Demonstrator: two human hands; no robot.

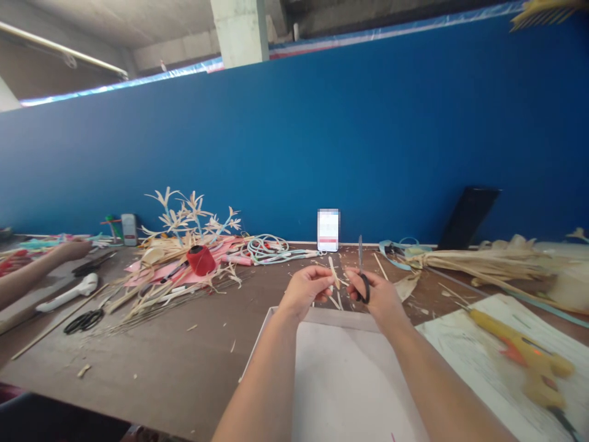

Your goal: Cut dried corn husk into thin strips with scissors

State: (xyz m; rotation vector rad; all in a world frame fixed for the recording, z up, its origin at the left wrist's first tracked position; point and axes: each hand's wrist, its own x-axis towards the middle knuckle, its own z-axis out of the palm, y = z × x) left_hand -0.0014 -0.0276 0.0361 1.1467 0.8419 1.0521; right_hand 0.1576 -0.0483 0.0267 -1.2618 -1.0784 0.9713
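Note:
Pinched in my left hand (307,290) is a small pale strip (334,270) that looks like dried husk or leaf. My right hand (375,291) is closed around black-handled scissors (363,285), their blades pointing up and away from me. The two hands are close together but apart, above the far edge of a shallow white box (340,368). Whether my right fingertips also touch a bit of the pale material, I cannot tell.
A yellow glue gun (524,350) lies on paper at right, near a bundle of dried husks (488,267). A phone (328,230) leans against the blue partition (294,141). At left are red thread (201,260), husk flowers (193,212), other scissors (83,321) and another person's arm (41,270).

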